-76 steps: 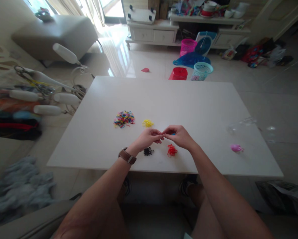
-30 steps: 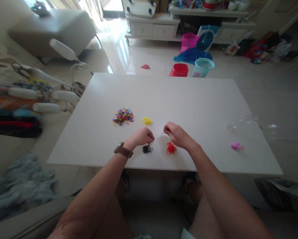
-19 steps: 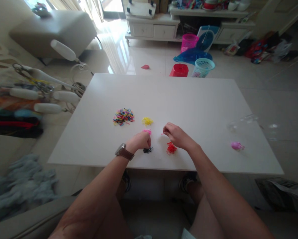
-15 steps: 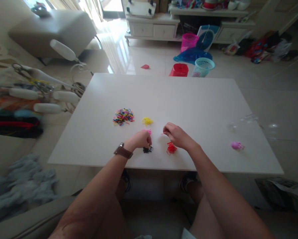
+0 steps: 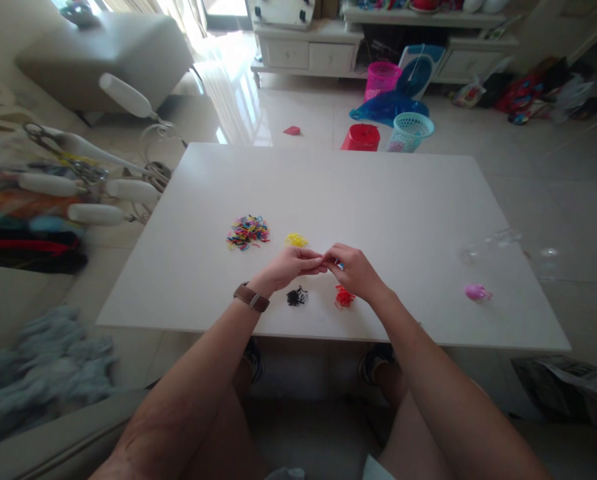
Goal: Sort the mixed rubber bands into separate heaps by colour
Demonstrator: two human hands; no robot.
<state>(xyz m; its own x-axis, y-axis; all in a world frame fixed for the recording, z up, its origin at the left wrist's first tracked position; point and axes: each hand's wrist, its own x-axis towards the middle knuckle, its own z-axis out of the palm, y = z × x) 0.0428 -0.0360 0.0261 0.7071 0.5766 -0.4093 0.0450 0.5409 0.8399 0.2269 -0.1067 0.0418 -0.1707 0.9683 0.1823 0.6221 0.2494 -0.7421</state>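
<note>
My left hand (image 5: 294, 267) and my right hand (image 5: 349, 268) meet fingertip to fingertip above the white table (image 5: 378, 200). Both are pinched closed. A small blue bit (image 5: 339, 265) that looks like a rubber band shows under the right fingers; whatever sits between the left fingertips is too small to make out. Nearer me lie a black pile (image 5: 297, 296) and a red pile (image 5: 344, 297) of small rubber bands. Beyond the left hand is a yellow pile (image 5: 296, 239). To its left spreads a larger mixed-colour pile (image 5: 248, 232). The pink pile is hidden behind my left hand.
At the table's right lies a small pink-purple object (image 5: 477, 293), with a clear plastic object (image 5: 488, 245) behind it. Past the far edge stand a red bin (image 5: 361, 137) and a light-blue basket (image 5: 409, 132). A white lamp (image 5: 128, 97) stands by the left edge.
My left hand has lifted off the black pile and moved up and right to meet the right hand. The right hand has shifted slightly. The pink pile has become covered.
</note>
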